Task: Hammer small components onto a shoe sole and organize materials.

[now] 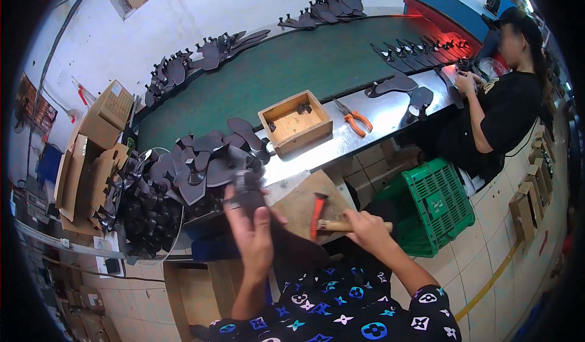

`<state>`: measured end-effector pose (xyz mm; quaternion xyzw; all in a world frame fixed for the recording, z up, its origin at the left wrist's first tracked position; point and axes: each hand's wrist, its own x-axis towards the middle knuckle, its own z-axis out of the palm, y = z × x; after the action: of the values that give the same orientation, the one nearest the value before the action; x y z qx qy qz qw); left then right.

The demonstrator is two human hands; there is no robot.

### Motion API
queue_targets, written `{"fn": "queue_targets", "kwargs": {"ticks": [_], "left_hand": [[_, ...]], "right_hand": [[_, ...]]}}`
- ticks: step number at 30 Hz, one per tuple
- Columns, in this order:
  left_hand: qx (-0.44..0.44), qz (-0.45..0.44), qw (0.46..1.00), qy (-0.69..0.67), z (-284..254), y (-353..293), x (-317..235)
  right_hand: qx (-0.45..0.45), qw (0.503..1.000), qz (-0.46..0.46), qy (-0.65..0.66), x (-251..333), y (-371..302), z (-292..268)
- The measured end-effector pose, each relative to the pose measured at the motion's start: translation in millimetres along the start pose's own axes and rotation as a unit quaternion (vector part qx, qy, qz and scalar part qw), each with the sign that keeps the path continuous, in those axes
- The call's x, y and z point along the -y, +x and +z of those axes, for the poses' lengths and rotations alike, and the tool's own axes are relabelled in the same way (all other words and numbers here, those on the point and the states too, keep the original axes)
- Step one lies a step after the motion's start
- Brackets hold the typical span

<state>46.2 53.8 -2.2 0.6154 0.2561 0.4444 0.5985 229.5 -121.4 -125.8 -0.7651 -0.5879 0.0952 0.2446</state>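
1. Dark leather shoe piece (256, 205) is pinched in my left hand (255, 238), held up over the near edge of the tabletop (390, 113).
2. Right hand (365, 229) is closed round the wooden handle of a red-headed hammer (318, 215), head resting on the wood block (304, 203).
3. Risk: thumb sits close to the strike spot, so a bad swing could catch it.
4. Piece pile (201, 159) sits at the tabletop edge; a jolt could slide some off.

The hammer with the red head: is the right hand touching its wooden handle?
Touching. The head view shows the right hand closed around the hammer handle.
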Motion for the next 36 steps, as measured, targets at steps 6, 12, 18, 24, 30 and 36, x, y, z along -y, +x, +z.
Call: {"fn": "queue_targets", "kwargs": {"ticks": [6, 12, 18, 24, 30, 36], "left_hand": [[0.053, 0.057, 0.798, 0.598, 33, 3, 120], [0.06, 0.161, 0.795, 0.582, 14, 50, 129], [0.111, 0.214, 0.801, 0.548, -1, 85, 133], [0.108, 0.206, 0.895, 0.381, 41, 138, 103], [0.184, 0.122, 0.781, 0.583, 89, 276, 171], [0.163, 0.114, 0.838, 0.508, 73, 284, 172]], "right_hand": [[-0.177, 0.939, 0.219, 0.195, -28, -49, -17], [-0.313, 0.763, 0.308, 0.475, -26, -112, -22], [-0.357, 0.762, 0.262, 0.472, -30, -127, -31], [-0.368, 0.758, 0.188, 0.506, -30, -127, -34], [-0.356, 0.763, 0.18, 0.509, -22, -108, -35], [-0.356, 0.765, 0.188, 0.503, -11, -107, -36]]}}
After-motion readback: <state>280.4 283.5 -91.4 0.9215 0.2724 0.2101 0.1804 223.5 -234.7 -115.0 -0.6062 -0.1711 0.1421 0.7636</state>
